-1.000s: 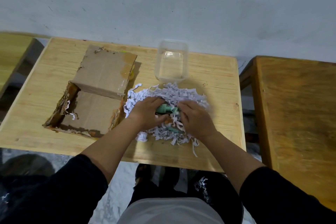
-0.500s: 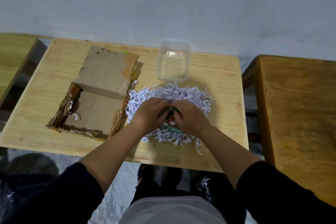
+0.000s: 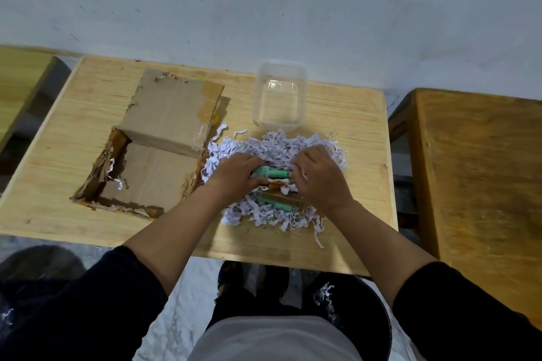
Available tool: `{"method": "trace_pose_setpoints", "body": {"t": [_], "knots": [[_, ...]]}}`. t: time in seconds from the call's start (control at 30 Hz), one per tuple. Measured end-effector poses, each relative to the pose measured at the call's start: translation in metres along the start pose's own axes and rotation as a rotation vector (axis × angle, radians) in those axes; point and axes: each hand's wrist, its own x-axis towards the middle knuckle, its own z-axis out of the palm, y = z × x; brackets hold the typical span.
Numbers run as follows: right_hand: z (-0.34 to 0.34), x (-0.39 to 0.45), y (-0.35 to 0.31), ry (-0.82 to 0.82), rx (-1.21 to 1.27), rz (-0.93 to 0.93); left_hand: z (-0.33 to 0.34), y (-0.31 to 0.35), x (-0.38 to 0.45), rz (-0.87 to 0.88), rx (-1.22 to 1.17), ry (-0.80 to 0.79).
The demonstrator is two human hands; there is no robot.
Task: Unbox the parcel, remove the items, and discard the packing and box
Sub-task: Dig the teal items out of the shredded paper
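Observation:
A heap of white shredded paper [image 3: 278,143] lies on the wooden table [image 3: 346,114], right of the torn, opened cardboard box [image 3: 152,167]. Both my hands rest in the heap. My left hand [image 3: 234,176] grips the cap end of a mint-green tube [image 3: 271,173]. My right hand [image 3: 321,179] pinches the tube's other end, along with some shreds. Just nearer to me, a second green and brown item [image 3: 275,199] lies half buried in the paper. An empty clear plastic tub [image 3: 280,94] stands behind the heap.
The box's flap [image 3: 173,108] lies open toward the wall. Another wooden table [image 3: 481,179] stands close on the right, and one more [image 3: 20,79] at the far left. A dark bin [image 3: 352,302] with a few shreds sits on the floor below the table edge.
My hands have drawn slightly apart in the shreds, uncovering more of the green tube and the second item beneath it. The box and tub have not moved.

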Motion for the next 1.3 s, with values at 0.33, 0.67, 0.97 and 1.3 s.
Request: {"method": "trace_pose_setpoints", "body": {"t": [0.33, 0.67, 0.97, 1.3], "knots": [[0.017, -0.002, 0.001, -0.225, 0.227, 0.345, 0.005, 0.008, -0.003, -0.084, -0.193, 0.065], [0.012, 0.002, 0.003, -0.222, 0.166, 0.313, 0.006, 0.000, -0.007, -0.048, -0.199, 0.014], [-0.019, -0.017, 0.009, 0.005, 0.197, 0.322, 0.004, -0.006, -0.010, -0.041, -0.174, 0.026], [-0.032, -0.016, 0.033, 0.401, 0.448, 0.678, 0.010, -0.005, -0.004, -0.075, -0.171, 0.025]]}}
